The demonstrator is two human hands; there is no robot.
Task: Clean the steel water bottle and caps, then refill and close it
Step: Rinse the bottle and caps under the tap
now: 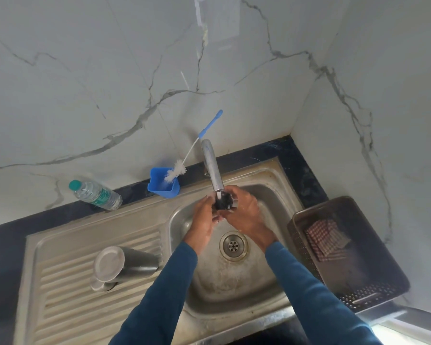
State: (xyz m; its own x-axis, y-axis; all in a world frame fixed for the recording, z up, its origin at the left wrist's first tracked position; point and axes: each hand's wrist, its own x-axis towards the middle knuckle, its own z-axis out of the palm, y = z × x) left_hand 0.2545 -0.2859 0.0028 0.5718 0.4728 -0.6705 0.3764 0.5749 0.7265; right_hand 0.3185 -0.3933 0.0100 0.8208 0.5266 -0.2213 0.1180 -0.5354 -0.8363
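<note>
Over the sink basin (271, 195), both my hands hold a small black cap (223, 202) under the running tap (212, 168). My left hand (204, 217) grips the cap from the left; my right hand (244, 210) curls round it from the right. Water falls onto the cap from the spout. The steel water bottle (125, 263) stands upside down on the ribbed drainboard (67, 290) at the left, its base facing the camera.
A blue cup (161, 186) holding a bottle brush (184, 160) stands behind the sink. A plastic water bottle (96, 195) lies on the dark counter at the left. A dark perforated basket (373, 275) with a checked cloth (326, 239) sits at the right. The drain (233, 246) lies below my hands.
</note>
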